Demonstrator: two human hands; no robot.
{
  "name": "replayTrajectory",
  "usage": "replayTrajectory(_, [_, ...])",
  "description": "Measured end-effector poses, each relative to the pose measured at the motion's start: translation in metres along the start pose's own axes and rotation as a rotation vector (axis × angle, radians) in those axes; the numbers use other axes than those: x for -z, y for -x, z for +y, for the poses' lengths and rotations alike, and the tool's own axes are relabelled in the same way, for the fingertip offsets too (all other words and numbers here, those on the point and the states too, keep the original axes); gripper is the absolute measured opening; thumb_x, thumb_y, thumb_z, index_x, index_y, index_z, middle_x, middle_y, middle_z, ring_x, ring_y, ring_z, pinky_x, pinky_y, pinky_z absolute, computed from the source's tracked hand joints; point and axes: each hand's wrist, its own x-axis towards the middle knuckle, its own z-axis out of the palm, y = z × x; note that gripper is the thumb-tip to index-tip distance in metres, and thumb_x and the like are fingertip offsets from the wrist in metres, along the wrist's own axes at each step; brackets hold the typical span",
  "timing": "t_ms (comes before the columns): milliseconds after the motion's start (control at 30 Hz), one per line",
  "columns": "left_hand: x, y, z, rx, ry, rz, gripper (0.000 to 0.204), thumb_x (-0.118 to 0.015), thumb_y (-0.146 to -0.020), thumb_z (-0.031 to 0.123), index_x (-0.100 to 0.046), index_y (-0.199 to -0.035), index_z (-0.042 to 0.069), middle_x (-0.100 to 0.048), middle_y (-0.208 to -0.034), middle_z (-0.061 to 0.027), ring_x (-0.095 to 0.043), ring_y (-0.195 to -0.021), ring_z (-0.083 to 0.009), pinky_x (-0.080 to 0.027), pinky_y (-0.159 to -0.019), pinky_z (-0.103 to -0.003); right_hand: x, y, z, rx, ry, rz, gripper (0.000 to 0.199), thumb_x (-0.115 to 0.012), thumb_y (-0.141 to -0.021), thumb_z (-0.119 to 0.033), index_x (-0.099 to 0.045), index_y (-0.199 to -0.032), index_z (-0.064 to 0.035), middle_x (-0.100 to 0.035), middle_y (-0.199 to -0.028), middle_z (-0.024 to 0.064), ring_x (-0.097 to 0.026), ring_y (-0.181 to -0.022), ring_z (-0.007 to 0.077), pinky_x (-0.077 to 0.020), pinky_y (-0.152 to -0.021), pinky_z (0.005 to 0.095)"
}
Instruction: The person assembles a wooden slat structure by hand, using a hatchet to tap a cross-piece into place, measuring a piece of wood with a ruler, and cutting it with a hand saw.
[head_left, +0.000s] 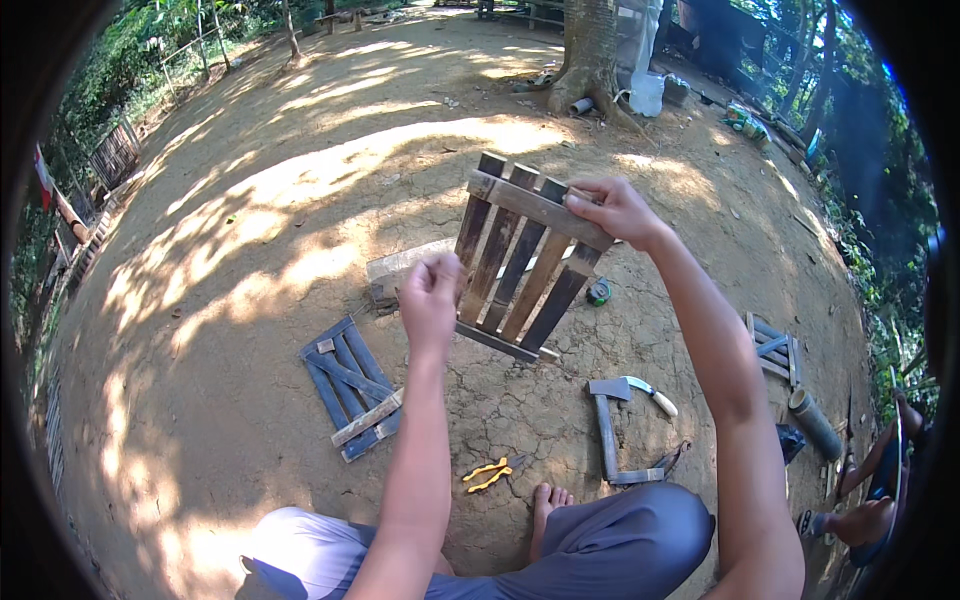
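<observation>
Slatted wooden panel is the reference. It's held up off the dirt ground, tilted, slats running top to bottom with cross battens at upper and lower ends.

Right hand: gripping the panel's upper batten near its right end, fingers wrapped over the edge.
Left hand: clenched in a fist against the panel's lower left edge. Can't tell whether it pinches something small or just presses on the slat.

Around the panel:
- Flat board on the ground directly behind and below it.
- Blue slatted panel lying flat, below left.
- Yellow-handled pliers below, near the person's bare foot.
- Hatchet and a white-handled knife below right.
- Another small blue panel and a bamboo length further right.
- Another person's limbs at the far right edge.

Progress, my read: panel looks essentially assembled, all slats on and both battens in place. The finished-looking blue panels suggest a batch. Remaining is likely checking or fastening at that lower left corner.
</observation>
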Motion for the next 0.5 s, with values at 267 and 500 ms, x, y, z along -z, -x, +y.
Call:
replayTrajectory(267, [0.130,-0.066,0.097,-0.257,0.248,0.251,0.051,-0.058,-0.100,0.055,-0.066,-0.104,0.004,-0.067,-0.086,-0.0026,-0.065,-0.074,-0.0139,-0.055,-0.065,-0.031,0.009,-0.074,-0.080,0.076,-0.254,0.123,0.058,-0.064,-0.101,-0.045,-0.055,-0.146,-0.0090,-0.069,-0.128,0.0110,-0.064,-0.115,0.0177,-0.0505,-0.094,0.0351])
replayTrajectory(500, [0.184,-0.055,0.131,-0.261,0.281,0.280,0.062,-0.058,-0.093,0.064,-0.066,-0.108,0.004,-0.068,-0.089,-0.0034,-0.066,-0.077,-0.0144,-0.055,-0.063,-0.031,-0.051,-0.025,-0.015,-0.166,-0.558,-0.002,0.094,-0.019,-0.095,-0.084,-0.044,-0.155,-0.0150,-0.066,-0.133,0.0149,-0.064,-0.120,0.0266,-0.0419,-0.104,0.0449])
